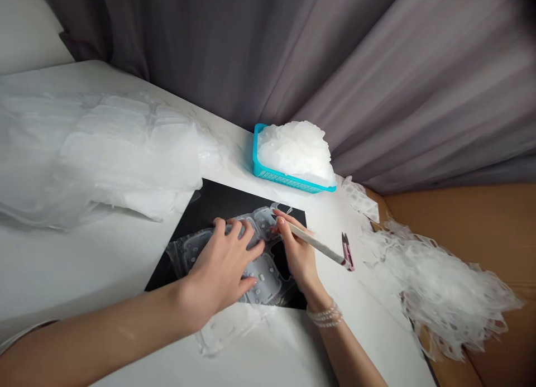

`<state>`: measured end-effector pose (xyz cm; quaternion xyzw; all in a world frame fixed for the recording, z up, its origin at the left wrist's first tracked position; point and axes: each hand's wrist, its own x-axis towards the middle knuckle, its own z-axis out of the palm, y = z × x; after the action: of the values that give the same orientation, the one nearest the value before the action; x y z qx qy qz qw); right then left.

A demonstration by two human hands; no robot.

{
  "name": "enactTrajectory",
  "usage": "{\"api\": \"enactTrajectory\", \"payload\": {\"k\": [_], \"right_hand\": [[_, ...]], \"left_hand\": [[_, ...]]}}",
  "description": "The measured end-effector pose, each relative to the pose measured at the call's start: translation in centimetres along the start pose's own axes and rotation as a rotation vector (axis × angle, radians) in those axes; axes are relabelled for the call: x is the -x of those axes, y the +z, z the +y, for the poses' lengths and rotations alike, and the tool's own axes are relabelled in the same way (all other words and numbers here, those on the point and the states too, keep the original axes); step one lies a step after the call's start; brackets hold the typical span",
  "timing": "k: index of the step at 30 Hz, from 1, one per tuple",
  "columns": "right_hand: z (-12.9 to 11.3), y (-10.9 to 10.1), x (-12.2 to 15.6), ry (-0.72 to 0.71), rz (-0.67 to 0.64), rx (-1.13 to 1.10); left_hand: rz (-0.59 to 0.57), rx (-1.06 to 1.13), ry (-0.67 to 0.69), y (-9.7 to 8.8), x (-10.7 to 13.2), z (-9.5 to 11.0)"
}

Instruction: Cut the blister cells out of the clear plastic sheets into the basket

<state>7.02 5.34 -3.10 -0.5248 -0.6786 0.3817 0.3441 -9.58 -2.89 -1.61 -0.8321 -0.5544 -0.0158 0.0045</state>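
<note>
Grey pleated curtain (pixel 251 52) behind white table (pixel 84 275); black mat (pixel 209 200) on top, translucent moulded plastic sheet (pixel 263 283) lying across it. On sheet, left hand (pixel 220 270), fingers spread flat; right hand (pixel 297 247), fingers closed around slim white-handled tool (pixel 314 242). Beyond, teal basket (pixel 285 180) heaped with plastic scraps (pixel 295 149).

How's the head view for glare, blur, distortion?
Head view: soft, even light, only a faint shadow under the plastic sheets, which wash out with little detail; wide-angle bending towards the edges; curtain darkens at the top-right corner; left hand, right hand and stick look fairly sharp, no obvious motion blur.
</note>
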Motion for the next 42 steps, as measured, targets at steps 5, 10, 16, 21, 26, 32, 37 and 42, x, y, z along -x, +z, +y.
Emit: {"api": "enactTrajectory", "payload": {"k": [5,10,16,21,26,32,37,42], "right_hand": [[-0.2,0.3,0.6,0.002,-0.035,0.026],[0.2,0.7,0.7,-0.094,-0.076,0.111],[0.1,1.5,0.7,-0.202,-0.116,0.223],[-0.3,1.8,0.5,-0.255,-0.108,0.256],[-0.3,2.2,0.4,-0.289,-0.130,0.300],[-0.4,1.6,1.9,-0.363,-0.131,0.420],[0.0,1.5,2.2,-0.407,-0.104,0.458],[0.5,2.4,1.3,-0.492,-0.049,0.507]], "left_hand": [[0.050,0.159,0.171,0.8,-0.5,-2.2],[0.053,0.241,0.172,1.4,-0.3,-2.4],[-0.024,0.109,0.191,0.0,-0.3,-2.2],[-0.041,0.106,0.189,-0.3,-0.3,-2.3],[-0.053,0.158,0.184,-0.4,-0.3,-2.2],[-0.084,0.228,0.129,-0.5,-0.2,-2.0],[-0.127,0.105,0.159,-0.4,-0.2,-2.0],[-0.128,0.009,0.144,-0.4,-0.2,-1.8]]}}
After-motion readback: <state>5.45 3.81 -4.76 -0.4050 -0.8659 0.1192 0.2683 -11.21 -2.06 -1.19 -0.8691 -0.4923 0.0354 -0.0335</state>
